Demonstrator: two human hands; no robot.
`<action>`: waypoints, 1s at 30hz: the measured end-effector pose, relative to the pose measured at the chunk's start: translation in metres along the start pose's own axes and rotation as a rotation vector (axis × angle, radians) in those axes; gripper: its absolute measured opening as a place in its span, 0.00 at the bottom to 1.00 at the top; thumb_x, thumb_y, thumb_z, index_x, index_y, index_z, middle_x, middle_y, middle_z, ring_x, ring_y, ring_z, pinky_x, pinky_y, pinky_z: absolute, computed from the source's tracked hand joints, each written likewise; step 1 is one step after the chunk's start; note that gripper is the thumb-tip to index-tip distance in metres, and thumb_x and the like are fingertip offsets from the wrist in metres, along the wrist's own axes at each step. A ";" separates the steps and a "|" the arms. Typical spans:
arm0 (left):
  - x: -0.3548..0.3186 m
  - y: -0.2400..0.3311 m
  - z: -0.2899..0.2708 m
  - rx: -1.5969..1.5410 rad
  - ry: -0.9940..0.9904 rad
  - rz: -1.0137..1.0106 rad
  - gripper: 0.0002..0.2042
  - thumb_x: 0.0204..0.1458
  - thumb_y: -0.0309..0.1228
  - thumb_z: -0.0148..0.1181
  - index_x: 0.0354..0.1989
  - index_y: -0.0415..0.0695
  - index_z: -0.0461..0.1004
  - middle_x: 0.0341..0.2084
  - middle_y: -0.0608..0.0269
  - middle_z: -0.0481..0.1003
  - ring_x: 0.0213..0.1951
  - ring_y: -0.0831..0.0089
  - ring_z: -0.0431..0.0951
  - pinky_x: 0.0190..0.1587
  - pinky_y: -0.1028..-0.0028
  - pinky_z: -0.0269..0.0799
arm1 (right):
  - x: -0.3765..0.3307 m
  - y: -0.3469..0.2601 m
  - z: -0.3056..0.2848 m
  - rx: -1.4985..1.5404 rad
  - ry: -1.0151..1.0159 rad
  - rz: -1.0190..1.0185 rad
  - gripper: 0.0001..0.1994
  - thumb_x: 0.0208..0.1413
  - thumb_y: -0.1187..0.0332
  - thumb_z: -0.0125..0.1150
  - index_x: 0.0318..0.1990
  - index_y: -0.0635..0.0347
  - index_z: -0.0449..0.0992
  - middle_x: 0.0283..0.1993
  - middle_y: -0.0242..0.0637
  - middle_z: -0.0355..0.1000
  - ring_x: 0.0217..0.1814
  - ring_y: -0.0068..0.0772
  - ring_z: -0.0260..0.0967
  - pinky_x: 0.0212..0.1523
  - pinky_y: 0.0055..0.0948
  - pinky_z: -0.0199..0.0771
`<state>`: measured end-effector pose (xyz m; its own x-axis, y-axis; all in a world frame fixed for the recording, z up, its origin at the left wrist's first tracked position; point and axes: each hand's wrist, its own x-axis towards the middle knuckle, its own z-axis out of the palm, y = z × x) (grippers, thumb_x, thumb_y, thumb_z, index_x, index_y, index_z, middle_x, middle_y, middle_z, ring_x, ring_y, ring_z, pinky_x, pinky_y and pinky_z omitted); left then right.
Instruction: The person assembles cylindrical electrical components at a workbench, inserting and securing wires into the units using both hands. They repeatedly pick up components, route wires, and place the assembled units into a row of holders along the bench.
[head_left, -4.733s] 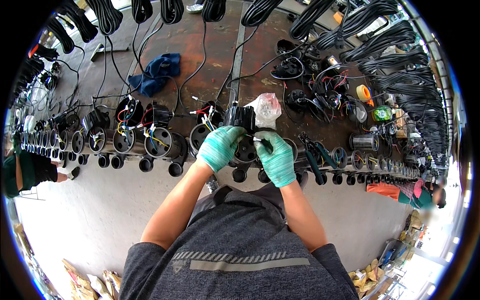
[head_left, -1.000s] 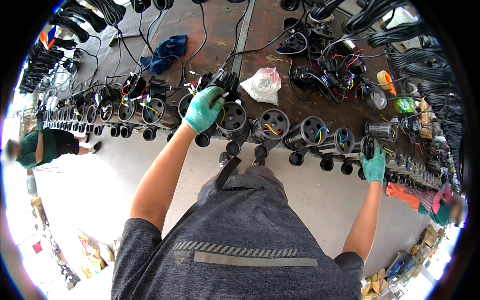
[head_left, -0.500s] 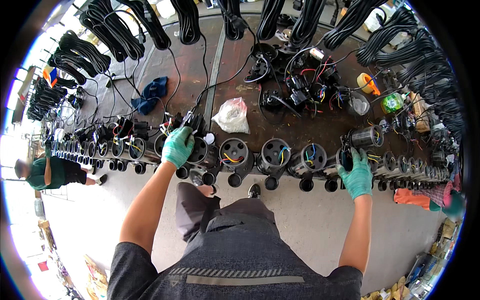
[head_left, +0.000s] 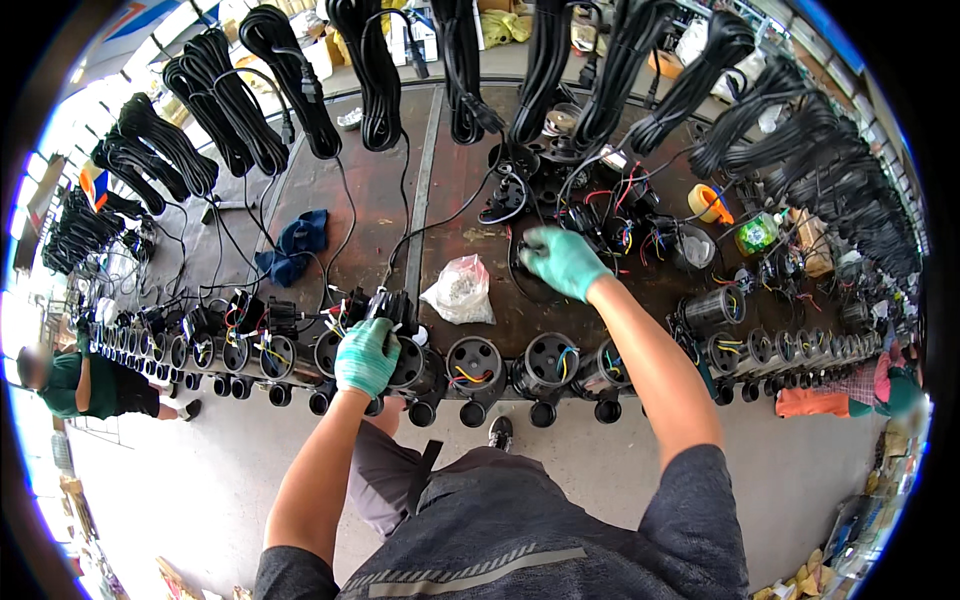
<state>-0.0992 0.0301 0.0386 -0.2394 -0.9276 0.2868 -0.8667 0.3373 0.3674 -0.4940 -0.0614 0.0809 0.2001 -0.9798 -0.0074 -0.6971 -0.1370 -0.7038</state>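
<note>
Gloved hands at motor row on worktop [head_left: 380,200].
Left hand [head_left: 366,356] clamps black motor [head_left: 400,350]; right hand [head_left: 562,260] spread over wired parts [head_left: 610,225], grip unclear.

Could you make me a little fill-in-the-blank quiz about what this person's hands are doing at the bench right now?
1. Both hands wear ____ coloured gloves.
2. The left hand rests on a black cylindrical pump unit in the row along the bench's ____ edge.
3. The right hand reaches further back over the bench, to the ____ of the clear plastic bag.
4. A crumpled ____ cloth lies on the bench, left of the bag.

Missing words: green; front; right; blue
</note>
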 end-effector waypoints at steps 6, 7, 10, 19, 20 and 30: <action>-0.005 -0.003 -0.001 -0.021 0.042 0.004 0.07 0.55 0.32 0.64 0.39 0.45 0.81 0.33 0.51 0.81 0.37 0.47 0.82 0.44 0.51 0.78 | 0.144 -0.009 0.013 -0.098 0.316 0.160 0.19 0.59 0.63 0.63 0.55 0.62 0.81 0.53 0.59 0.81 0.57 0.63 0.78 0.59 0.47 0.78; -0.005 -0.002 -0.003 -0.029 0.042 -0.007 0.07 0.54 0.32 0.64 0.39 0.45 0.80 0.33 0.51 0.81 0.37 0.47 0.82 0.43 0.51 0.78 | 0.154 -0.022 0.006 -0.130 0.381 0.202 0.23 0.57 0.60 0.65 0.59 0.60 0.79 0.56 0.60 0.79 0.60 0.63 0.77 0.60 0.49 0.77; 0.005 0.008 -0.003 -0.051 0.047 0.052 0.06 0.54 0.32 0.64 0.38 0.45 0.81 0.31 0.52 0.81 0.36 0.48 0.81 0.42 0.52 0.78 | 0.182 0.016 -0.015 0.045 0.225 0.289 0.30 0.56 0.67 0.68 0.68 0.58 0.70 0.58 0.58 0.78 0.58 0.53 0.79 0.60 0.43 0.76; 0.001 0.001 -0.002 -0.041 -0.019 -0.019 0.07 0.54 0.29 0.65 0.40 0.43 0.81 0.34 0.49 0.81 0.37 0.46 0.81 0.44 0.53 0.77 | 0.053 -0.037 0.035 -0.254 0.130 -0.002 0.14 0.74 0.58 0.52 0.49 0.61 0.71 0.41 0.63 0.78 0.48 0.71 0.76 0.47 0.64 0.72; 0.002 0.002 -0.003 -0.046 -0.014 -0.016 0.07 0.54 0.29 0.65 0.40 0.43 0.81 0.34 0.49 0.81 0.38 0.46 0.81 0.44 0.53 0.77 | 0.035 -0.028 0.030 -0.201 0.125 -0.014 0.14 0.74 0.58 0.52 0.48 0.61 0.71 0.39 0.61 0.79 0.46 0.72 0.75 0.45 0.63 0.73; 0.001 0.003 0.002 -0.004 0.063 0.073 0.08 0.55 0.29 0.65 0.42 0.43 0.81 0.36 0.50 0.81 0.40 0.47 0.80 0.46 0.53 0.77 | -0.069 -0.050 -0.125 0.187 0.187 0.221 0.19 0.72 0.54 0.61 0.35 0.61 0.76 0.22 0.35 0.75 0.22 0.26 0.71 0.25 0.31 0.69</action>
<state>-0.1026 0.0297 0.0386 -0.2734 -0.8886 0.3683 -0.8464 0.4042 0.3467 -0.5588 -0.0055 0.2053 -0.0835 -0.9949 -0.0559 -0.5677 0.0936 -0.8179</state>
